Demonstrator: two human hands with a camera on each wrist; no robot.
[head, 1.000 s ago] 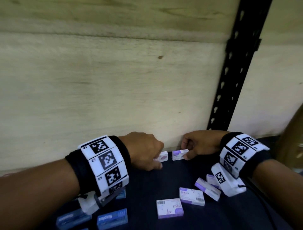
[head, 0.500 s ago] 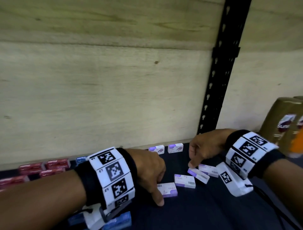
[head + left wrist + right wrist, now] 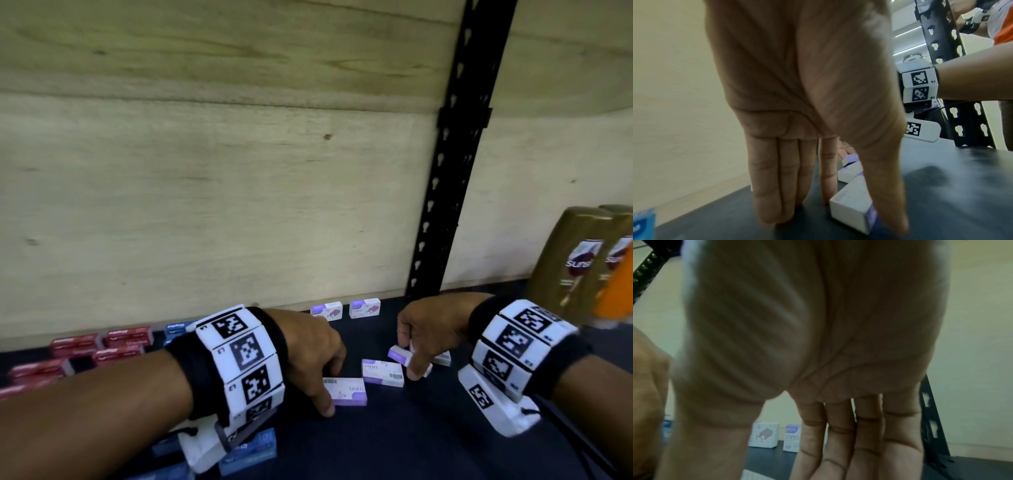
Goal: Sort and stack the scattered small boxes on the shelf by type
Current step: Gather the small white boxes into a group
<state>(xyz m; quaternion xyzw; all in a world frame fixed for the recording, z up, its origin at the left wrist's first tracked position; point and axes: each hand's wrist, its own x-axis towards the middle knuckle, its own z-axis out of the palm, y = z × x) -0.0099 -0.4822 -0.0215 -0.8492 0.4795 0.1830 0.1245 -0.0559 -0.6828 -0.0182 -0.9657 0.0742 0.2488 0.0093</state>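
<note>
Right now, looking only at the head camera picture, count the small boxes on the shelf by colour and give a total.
purple-and-white boxes: 6
red boxes: at least 5 (blurred, at the frame edge)
blue boxes: at least 4 (partly hidden by the left wrist)
Total: at least 15

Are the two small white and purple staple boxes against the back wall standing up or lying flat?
Standing up. Both small white and purple staple boxes stand on edge, printed faces forward, side by side against the pale wooden back wall.

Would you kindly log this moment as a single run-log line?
left hand: pinching purple staple box flat on shelf | right hand: pinching tilted purple box | two purple boxes upright at back
</note>
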